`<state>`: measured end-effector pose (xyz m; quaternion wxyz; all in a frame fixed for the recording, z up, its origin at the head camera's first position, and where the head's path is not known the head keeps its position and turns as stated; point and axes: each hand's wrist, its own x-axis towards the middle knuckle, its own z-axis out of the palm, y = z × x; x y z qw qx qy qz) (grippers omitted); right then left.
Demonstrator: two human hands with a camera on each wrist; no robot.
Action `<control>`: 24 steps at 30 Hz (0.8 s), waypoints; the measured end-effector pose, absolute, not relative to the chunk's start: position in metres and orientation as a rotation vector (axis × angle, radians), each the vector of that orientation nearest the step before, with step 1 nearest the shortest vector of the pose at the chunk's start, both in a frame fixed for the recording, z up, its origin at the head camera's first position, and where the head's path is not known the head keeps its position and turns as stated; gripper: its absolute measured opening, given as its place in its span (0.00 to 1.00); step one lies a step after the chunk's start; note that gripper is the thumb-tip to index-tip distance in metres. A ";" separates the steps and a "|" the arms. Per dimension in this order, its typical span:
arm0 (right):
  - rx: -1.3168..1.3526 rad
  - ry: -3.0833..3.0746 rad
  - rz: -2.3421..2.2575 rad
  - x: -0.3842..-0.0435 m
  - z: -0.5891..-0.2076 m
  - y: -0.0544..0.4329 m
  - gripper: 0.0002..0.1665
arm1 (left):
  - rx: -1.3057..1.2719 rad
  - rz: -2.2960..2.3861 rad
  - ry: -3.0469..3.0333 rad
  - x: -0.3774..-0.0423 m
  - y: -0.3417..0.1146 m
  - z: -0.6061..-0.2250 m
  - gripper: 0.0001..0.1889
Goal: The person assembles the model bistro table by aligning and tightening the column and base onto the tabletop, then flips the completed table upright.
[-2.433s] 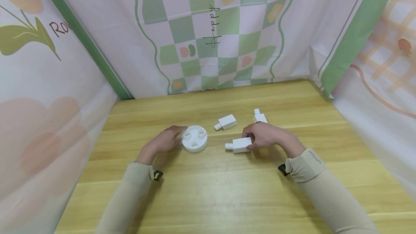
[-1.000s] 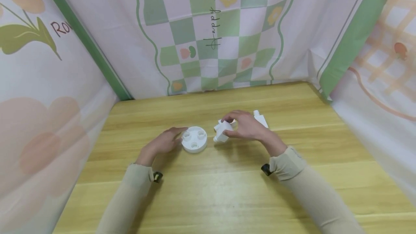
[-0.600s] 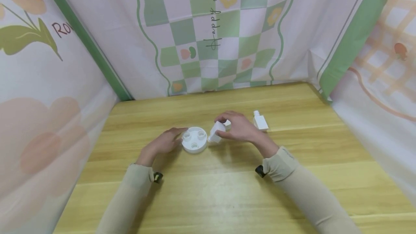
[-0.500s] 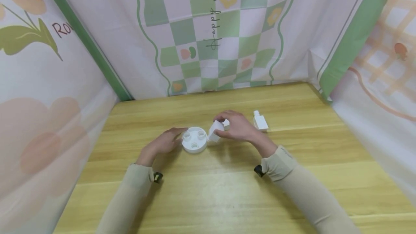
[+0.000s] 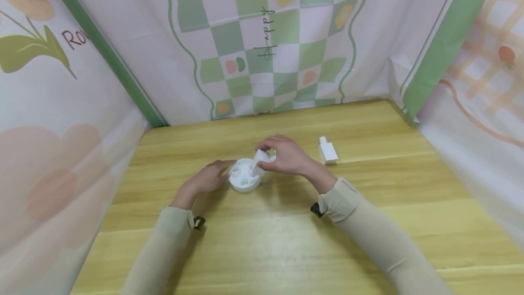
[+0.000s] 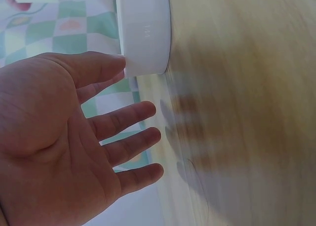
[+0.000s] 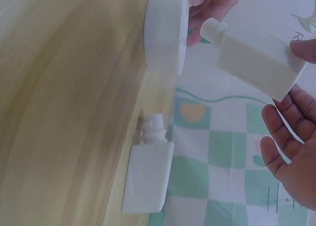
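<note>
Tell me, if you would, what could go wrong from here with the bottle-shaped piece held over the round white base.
The held piece is tilted, so its neck might catch beside one of the openings.

The left hand touches the white base on one side only, so it could slide if pressed.

Another piece lies near the right hand and may get bumped.

Room in front of the white disc [image 5: 244, 188] — left hand [image 5: 206, 178] blocks its left.
</note>
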<state>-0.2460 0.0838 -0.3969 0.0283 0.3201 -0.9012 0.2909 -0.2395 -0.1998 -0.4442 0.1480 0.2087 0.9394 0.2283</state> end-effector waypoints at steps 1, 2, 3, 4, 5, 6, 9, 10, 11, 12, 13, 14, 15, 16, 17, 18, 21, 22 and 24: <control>0.998 -2.778 0.890 -0.246 -0.396 0.082 0.26 | 0.605 0.661 2.703 -0.240 -0.200 -0.444 0.26; 1.010 -2.775 0.875 -0.247 -0.396 0.080 0.26 | 0.610 0.664 2.703 -0.240 -0.200 -0.445 0.26; 1.021 -2.772 0.866 -0.247 -0.396 0.078 0.25 | 0.614 0.668 2.703 -0.240 -0.200 -0.445 0.26; 1.031 -2.770 0.853 -0.247 -0.397 0.076 0.25 | 0.618 0.668 2.703 -0.241 -0.201 -0.445 0.26; 1.043 -2.768 0.841 -0.248 -0.398 0.074 0.25 | 0.620 0.668 2.702 -0.241 -0.201 -0.446 0.26; 1.051 -2.765 0.833 -0.248 -0.398 0.072 0.25 | 0.624 0.667 2.703 -0.241 -0.201 -0.447 0.26; 1.082 -2.760 0.806 -0.248 -0.400 0.066 0.24 | 0.632 0.666 2.702 -0.242 -0.202 -0.449 0.26; 1.090 -2.760 0.796 -0.248 -0.401 0.065 0.24 | 0.633 0.671 2.701 -0.242 -0.202 -0.449 0.26; 1.100 -2.759 0.791 -0.248 -0.402 0.063 0.24 | 0.634 0.675 2.700 -0.242 -0.202 -0.449 0.26; 1.112 -2.755 0.785 -0.247 -0.402 0.061 0.24 | 0.635 0.680 2.701 -0.242 -0.202 -0.449 0.26; 1.125 -2.753 0.776 -0.247 -0.402 0.060 0.24 | 0.635 0.683 2.700 -0.241 -0.202 -0.449 0.26; 1.137 -2.749 0.769 -0.247 -0.402 0.058 0.24 | 0.635 0.685 2.700 -0.241 -0.202 -0.448 0.26; 1.150 -2.743 0.761 -0.247 -0.402 0.057 0.24 | 0.631 0.691 2.697 -0.241 -0.202 -0.448 0.25; 1.166 -2.737 0.755 -0.246 -0.402 0.056 0.25 | 0.631 0.696 2.694 -0.241 -0.202 -0.448 0.25; 1.182 -2.731 0.749 -0.246 -0.402 0.054 0.25 | 0.634 0.699 2.693 -0.241 -0.202 -0.448 0.25; 1.194 -2.727 0.739 -0.245 -0.401 0.053 0.25 | 0.643 0.702 2.692 -0.241 -0.202 -0.448 0.25; 1.224 -2.717 0.711 -0.245 -0.401 0.050 0.25 | 0.660 0.719 2.685 -0.242 -0.202 -0.448 0.25; 1.228 -2.717 0.698 -0.245 -0.401 0.048 0.25 | 0.671 0.723 2.684 -0.242 -0.202 -0.448 0.25; 1.239 -2.716 0.667 -0.245 -0.401 0.046 0.25 | 0.686 0.724 2.685 -0.243 -0.203 -0.447 0.25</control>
